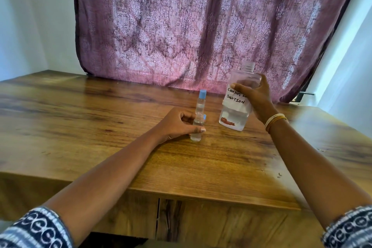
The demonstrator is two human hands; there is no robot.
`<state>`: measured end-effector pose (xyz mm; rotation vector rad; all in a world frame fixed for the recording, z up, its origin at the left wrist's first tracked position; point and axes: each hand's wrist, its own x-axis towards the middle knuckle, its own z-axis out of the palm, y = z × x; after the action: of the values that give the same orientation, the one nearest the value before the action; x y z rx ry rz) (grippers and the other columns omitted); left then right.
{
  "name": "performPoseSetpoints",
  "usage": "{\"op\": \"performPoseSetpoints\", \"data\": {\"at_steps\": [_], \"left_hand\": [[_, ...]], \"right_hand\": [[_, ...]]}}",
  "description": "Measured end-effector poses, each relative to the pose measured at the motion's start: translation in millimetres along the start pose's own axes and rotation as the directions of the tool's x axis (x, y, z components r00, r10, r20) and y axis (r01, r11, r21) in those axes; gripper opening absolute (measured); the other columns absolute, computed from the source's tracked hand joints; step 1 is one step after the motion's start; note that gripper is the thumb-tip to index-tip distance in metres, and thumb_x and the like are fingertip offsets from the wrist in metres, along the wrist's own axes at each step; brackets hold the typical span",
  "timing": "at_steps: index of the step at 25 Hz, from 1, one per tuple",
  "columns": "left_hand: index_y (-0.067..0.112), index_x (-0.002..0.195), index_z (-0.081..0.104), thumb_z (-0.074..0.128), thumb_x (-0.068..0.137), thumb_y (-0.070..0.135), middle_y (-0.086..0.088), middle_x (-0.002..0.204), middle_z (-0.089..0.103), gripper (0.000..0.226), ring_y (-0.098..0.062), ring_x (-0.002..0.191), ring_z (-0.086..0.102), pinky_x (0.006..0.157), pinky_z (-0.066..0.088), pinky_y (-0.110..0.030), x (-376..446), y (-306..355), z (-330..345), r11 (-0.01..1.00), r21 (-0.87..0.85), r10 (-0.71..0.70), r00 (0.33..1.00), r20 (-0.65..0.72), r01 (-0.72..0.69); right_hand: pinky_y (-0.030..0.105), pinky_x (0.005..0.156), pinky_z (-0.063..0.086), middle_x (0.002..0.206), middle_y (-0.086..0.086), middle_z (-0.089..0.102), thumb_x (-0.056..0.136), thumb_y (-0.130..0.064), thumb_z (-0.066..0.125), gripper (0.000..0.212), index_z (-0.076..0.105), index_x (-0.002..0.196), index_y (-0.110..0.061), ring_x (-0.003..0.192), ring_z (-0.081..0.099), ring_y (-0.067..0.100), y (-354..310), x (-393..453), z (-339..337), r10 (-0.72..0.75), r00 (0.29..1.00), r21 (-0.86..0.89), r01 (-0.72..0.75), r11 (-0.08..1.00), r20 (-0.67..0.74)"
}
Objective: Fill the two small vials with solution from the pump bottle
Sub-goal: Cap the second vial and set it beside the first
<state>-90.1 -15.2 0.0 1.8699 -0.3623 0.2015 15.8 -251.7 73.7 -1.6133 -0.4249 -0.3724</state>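
Steadying an open vial while the solution bottle is brought over

At frame centre, the left hand (177, 124) pinches the uncapped vial (196, 130) upright on the surface (100, 106), likely so it won't tip while being filled. Its blue cap (204, 116) seems to lie just behind it. The right hand (254, 94) grips the solution bottle (237, 102), lifted and tilted, threaded neck bare, apparently to pour. The capped vial (201, 101) stands behind, probably already done.

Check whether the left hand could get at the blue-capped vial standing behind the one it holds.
Probably yes, but not freely. The left hand grips the uncapped vial, and the blue-capped vial stands directly behind it, close by. The hand would have to let go or reach over the open vial first.
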Motion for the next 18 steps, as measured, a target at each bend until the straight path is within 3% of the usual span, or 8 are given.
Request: {"op": "performPoseSetpoints", "data": {"at_steps": [5,8,10,12,14,15,16,18], "left_hand": [[0.02,0.099,0.075,0.083,0.071,0.014,0.001,0.101,0.075,0.03,-0.009,0.095,0.071,0.086,0.055,-0.022,1.2,0.5,-1.7,1.0,0.013,-0.011,1.0,0.017,0.01],[0.017,0.102,0.074,0.084,0.071,0.014,-0.002,0.104,0.075,0.033,-0.01,0.096,0.071,0.087,0.055,-0.023,0.6,0.5,-2.4,1.0,0.029,-0.011,1.0,0.025,0.011],[0.015,0.104,0.074,0.084,0.07,0.014,-0.003,0.106,0.075,0.035,-0.012,0.098,0.071,0.091,0.055,-0.027,0.6,0.1,-2.8,0.999,0.036,-0.02,0.999,0.031,0.019],[0.016,0.104,0.074,0.084,0.07,0.016,-0.002,0.106,0.075,0.036,-0.012,0.099,0.07,0.095,0.054,-0.031,1.3,-1.0,-3.6,0.999,0.047,-0.029,0.999,0.038,0.027],[0.018,0.104,0.074,0.085,0.07,0.017,-0.001,0.106,0.075,0.036,-0.011,0.099,0.07,0.097,0.053,-0.033,2.5,-1.9,-4.8,0.998,0.057,-0.037,0.998,0.048,0.034],[0.017,0.104,0.074,0.085,0.07,0.018,-0.001,0.106,0.075,0.036,-0.012,0.099,0.07,0.097,0.053,-0.034,2.8,-2.4,-5.2,0.997,0.065,-0.041,0.998,0.054,0.038],[0.016,0.104,0.074,0.085,0.07,0.018,-0.001,0.105,0.075,0.036,-0.012,0.099,0.071,0.097,0.053,-0.035,3.0,-2.6,-5.8,0.996,0.074,-0.047,0.997,0.056,0.043],[0.015,0.103,0.074,0.085,0.07,0.017,-0.001,0.103,0.076,0.036,-0.014,0.097,0.071,0.096,0.053,-0.036,3.0,-2.2,-6.6,0.996,0.075,-0.056,0.997,0.059,0.052]], "right_hand": [[0.047,0.077,0.06,0.105,0.011,0.067,0.058,-0.014,0.088,0.079,0.044,0.124,-0.011,0.092,0.07,0.03,7.5,5.5,5.9,0.065,0.998,0.144,-0.067,0.987,0.017],[0.046,0.076,0.06,0.114,0.012,0.066,0.055,-0.023,0.092,0.091,0.042,0.13,-0.01,0.098,0.071,0.029,13.0,1.5,3.4,0.105,0.994,0.237,-0.111,0.965,0.036],[0.039,0.073,0.06,0.11,0.008,0.065,0.064,-0.03,0.088,0.086,0.039,0.132,-0.01,0.091,0.072,0.021,15.4,-8.7,0.5,0.132,0.991,0.264,-0.129,0.956,0.004],[0.027,0.065,0.053,0.094,0.001,0.059,0.073,-0.04,0.073,0.061,0.046,0.118,-0.009,0.075,0.062,0.007,12.7,-22.6,0.1,0.021,0.966,0.143,0.017,0.99,-0.256],[0.023,0.061,0.043,0.081,0.005,0.054,0.076,-0.029,0.063,0.031,0.054,0.098,-0.009,0.066,0.049,0.003,3.3,-35.7,5.0,-0.297,0.848,-0.145,0.259,0.955,-0.44],[0.021,0.058,0.041,0.077,0.007,0.055,0.078,-0.017,0.062,0.017,0.057,0.091,-0.007,0.063,0.047,0.002,-3.1,-42.2,12.0,-0.408,0.83,-0.246,0.334,0.91,-0.381],[0.018,0.056,0.041,0.074,0.007,0.057,0.079,-0.007,0.062,0.008,0.058,0.086,-0.005,0.061,0.048,0.001,-9.3,-48.3,20.4,-0.432,0.866,-0.298,0.356,0.886,-0.251],[0.019,0.059,0.047,0.076,0.005,0.063,0.08,0.001,0.062,0.011,0.062,0.088,-0.007,0.064,0.055,0.006,-14.1,-56.7,39.9,-0.314,0.947,-0.373,0.318,0.872,0.072]]}}
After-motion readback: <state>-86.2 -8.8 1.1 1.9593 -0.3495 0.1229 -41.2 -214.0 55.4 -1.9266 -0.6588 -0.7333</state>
